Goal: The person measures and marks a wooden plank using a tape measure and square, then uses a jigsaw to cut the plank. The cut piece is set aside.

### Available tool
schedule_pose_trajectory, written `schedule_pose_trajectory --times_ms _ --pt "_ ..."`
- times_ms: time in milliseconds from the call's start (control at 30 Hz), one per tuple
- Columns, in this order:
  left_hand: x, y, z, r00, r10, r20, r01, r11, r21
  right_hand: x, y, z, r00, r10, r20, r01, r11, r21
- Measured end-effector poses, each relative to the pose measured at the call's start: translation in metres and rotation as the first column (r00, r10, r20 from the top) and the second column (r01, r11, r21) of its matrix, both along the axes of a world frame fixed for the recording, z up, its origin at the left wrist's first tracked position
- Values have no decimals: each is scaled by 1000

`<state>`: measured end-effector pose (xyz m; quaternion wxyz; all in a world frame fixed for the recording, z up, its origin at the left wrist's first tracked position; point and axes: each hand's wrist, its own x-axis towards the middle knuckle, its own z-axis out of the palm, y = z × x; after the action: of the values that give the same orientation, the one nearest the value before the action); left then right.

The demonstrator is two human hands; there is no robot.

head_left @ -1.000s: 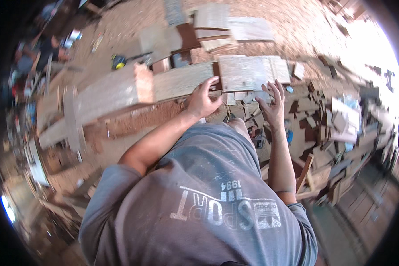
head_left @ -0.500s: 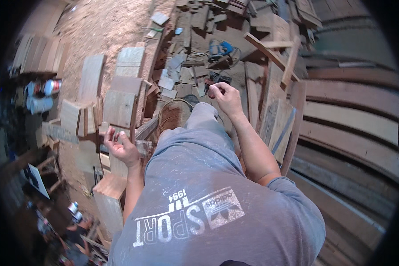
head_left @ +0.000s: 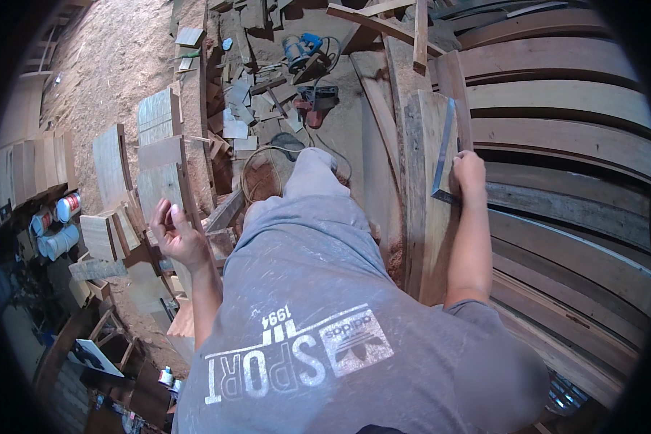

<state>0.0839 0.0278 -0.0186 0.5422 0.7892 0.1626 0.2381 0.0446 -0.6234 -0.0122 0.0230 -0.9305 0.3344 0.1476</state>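
Note:
Over the pale boards point(head_left: 156, 182) on the left, my left hand point(head_left: 181, 235) hangs with fingers loosely bent and apart, holding nothing. My right hand point(head_left: 470, 173) is closed at the right edge of an upright light plank point(head_left: 434, 253), right beside a metal square point(head_left: 443, 166) lying on that plank. A small dark tip shows by the fingers; what they grip is too hidden to name.
A blue power tool point(head_left: 300, 52), a red-and-black tool point(head_left: 312, 108) and cords lie among offcuts point(head_left: 239, 123) ahead. Long boards point(head_left: 553, 134) are stacked at right. Cans point(head_left: 54, 224) stand at left, near sawdust ground point(head_left: 105, 72).
The view has turned rightward from the bench boards. My right hand has moved from midair to the plank with the metal square and closed there. My left hand remains open near the left boards.

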Motion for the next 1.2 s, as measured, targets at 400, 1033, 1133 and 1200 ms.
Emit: schedule_pose_trajectory --times_ms 400,1033,1133,1200 --pt "-16 -16 16 997 -34 66 31 999 34 -12 25 -29 998 -16 53 24 987 -158" --pt "-174 250 141 504 346 -791 49 903 426 188 235 9 875 137 464 -431 655 621" --pt "-229 318 93 107 250 -962 104 960 261 219 257 14 831 202 518 -531 565 631" --pt "-263 331 56 19 166 -986 108 980 167 231 259 24 847 288 447 -531 517 672"
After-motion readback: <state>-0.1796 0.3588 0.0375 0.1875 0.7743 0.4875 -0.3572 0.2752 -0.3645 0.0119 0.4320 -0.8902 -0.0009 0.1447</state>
